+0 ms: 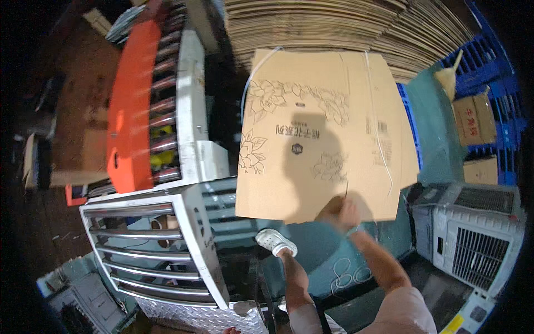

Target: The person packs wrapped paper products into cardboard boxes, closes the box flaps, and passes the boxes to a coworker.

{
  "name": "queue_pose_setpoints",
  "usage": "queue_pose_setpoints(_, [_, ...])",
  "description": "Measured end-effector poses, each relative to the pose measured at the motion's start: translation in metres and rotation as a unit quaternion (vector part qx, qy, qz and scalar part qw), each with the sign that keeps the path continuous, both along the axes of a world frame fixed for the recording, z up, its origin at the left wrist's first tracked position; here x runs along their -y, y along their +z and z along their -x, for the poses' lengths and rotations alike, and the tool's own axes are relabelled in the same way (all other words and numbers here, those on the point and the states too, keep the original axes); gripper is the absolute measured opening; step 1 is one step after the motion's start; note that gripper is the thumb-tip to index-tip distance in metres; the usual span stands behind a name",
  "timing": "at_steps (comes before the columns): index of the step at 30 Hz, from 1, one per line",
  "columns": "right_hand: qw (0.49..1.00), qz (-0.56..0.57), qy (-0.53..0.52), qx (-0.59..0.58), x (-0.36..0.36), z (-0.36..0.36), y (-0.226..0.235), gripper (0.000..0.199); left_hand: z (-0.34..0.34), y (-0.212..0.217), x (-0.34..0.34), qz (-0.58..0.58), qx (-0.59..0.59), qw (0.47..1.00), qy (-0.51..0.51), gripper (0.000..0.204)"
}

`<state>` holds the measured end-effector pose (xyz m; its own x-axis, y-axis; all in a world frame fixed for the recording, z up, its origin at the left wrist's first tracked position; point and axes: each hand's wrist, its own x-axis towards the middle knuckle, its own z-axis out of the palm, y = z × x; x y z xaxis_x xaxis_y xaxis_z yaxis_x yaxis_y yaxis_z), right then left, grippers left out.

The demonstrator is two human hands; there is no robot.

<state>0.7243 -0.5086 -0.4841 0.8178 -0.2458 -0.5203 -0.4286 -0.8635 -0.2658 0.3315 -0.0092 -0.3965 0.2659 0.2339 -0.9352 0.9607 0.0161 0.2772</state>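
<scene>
My right hand (340,212) grips the lower edge of a large flattened brown cardboard box (311,139) printed with line drawings of flowers, held up flat in front of me. A thin white plastic strap (380,142) runs down the sheet's right part. Behind it lies a tall stack of flattened cardboard sheets (334,25). My forearm reaches up from the lower right. My leg and a white perforated clog (275,241) show below the sheet. My left hand is out of sight.
A metal roller conveyor (142,250) with a white frame stands at my left, its far section beside an orange cover (133,106). A grey-white fan unit (473,236) stands at the right. Blue pallets (503,67) and small cardboard boxes (474,117) lie beyond.
</scene>
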Motion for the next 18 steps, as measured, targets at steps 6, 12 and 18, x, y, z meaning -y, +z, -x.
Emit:
queue_pose_setpoints(6, [0.932, 0.325, 0.158, 0.02, 0.037, 0.037, -0.043, 0.062, -0.011, 0.024, 0.002, -0.001, 0.087, 0.996, -0.003, 0.038])
queue_pose_setpoints(12, [0.952, 0.21, 0.219, -0.046, 0.021, 0.148, 0.04, 0.068, 0.113, 0.038, 0.037, -0.012, 0.241, 0.969, 0.043, 0.039])
queue_pose_setpoints(18, [0.891, 0.152, 0.421, 0.075, -0.007, 0.196, 0.428, 0.041, 0.178, 0.139, 0.051, -0.204, 0.241, 0.94, -0.13, 0.052])
